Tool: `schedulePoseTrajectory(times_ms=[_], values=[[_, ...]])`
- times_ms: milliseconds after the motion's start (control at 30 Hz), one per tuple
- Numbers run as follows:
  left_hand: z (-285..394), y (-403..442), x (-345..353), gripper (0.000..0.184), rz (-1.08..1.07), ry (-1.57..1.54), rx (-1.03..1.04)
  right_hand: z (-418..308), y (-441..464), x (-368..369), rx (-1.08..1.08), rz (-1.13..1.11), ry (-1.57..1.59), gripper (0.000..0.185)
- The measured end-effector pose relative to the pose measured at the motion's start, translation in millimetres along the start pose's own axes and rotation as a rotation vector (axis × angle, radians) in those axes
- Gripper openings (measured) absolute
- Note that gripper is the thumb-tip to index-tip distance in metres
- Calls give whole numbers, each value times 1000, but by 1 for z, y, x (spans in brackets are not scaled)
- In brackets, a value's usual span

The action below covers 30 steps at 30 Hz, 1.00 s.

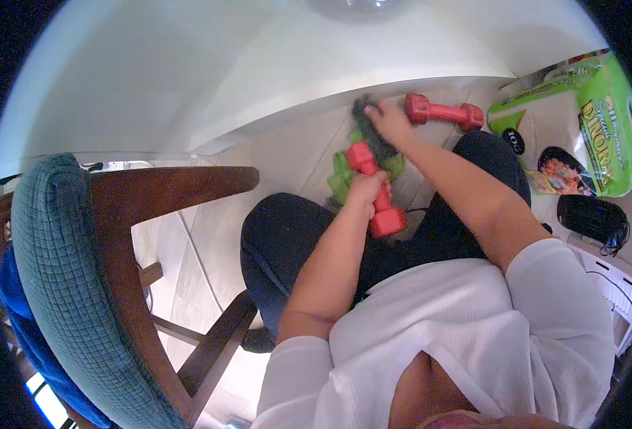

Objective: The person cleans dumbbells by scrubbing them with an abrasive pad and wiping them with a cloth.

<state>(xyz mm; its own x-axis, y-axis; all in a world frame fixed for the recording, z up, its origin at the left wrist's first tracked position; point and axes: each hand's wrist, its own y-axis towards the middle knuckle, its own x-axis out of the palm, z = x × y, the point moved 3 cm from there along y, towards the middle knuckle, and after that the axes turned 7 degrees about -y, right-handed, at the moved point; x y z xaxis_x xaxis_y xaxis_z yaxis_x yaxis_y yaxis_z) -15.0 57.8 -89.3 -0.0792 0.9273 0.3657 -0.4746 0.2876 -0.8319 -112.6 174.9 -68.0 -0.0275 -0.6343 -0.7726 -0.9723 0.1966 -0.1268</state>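
Observation:
My left hand (pixel 368 190) is closed around the handle of a red dumbbell (pixel 388 222), held at a slant over my lap. Farther forward, my right hand (pixel 390 120) is at a dark object (pixel 366 107), blurred by motion; its fingers are too smeared to tell how they rest on it. Green dumbbells (pixel 340 175) lie on the floor, partly hidden behind the red one. A second red dumbbell (pixel 445 113) lies on the floor to the right of my right hand.
A wooden chair (pixel 166 194) with a green cushion (pixel 66 286) stands at the left. A white panel (pixel 187 86) rises in front. At the right are a green rice bag (pixel 580 129), a black object with a cable (pixel 593 219) and a white crate (pixel 616 279).

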Motion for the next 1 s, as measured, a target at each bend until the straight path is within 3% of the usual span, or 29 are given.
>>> schedulePoseTrajectory(times_ms=[67,167,200,300,400,500,600,700,800,900,933,1000], values=[[2,-11,2,5,1,29,17,11,8,-28,142,42,173,42],[-4,5,-1,3,0,-57,-37,-24,-22,-58,197,-389,722,42],[-4,5,1,3,0,-81,-17,-10,-25,-41,119,-501,658,42],[-3,-1,1,2,12,-81,5,-14,-41,-13,-634,-176,57,40],[2,-11,-3,2,34,11,-21,-13,-47,2,-189,-455,240,34],[4,-8,4,2,38,-10,-9,-22,-46,6,-232,-224,60,30],[-3,-3,-1,4,39,-37,-32,-26,-40,12,-23,-288,-17,31],[-2,-1,-1,5,47,4,-13,-28,-24,14,-74,-201,-91,32],[-2,0,-1,5,50,52,9,17,5,27,39,-89,105,32],[2,-11,2,4,68,109,60,-1,-9,-18,351,-470,991,33],[2,-8,3,4,92,117,90,8,-11,-14,270,-569,943,38],[3,-6,7,5,86,95,128,0,-26,-18,-158,-439,365,41]])
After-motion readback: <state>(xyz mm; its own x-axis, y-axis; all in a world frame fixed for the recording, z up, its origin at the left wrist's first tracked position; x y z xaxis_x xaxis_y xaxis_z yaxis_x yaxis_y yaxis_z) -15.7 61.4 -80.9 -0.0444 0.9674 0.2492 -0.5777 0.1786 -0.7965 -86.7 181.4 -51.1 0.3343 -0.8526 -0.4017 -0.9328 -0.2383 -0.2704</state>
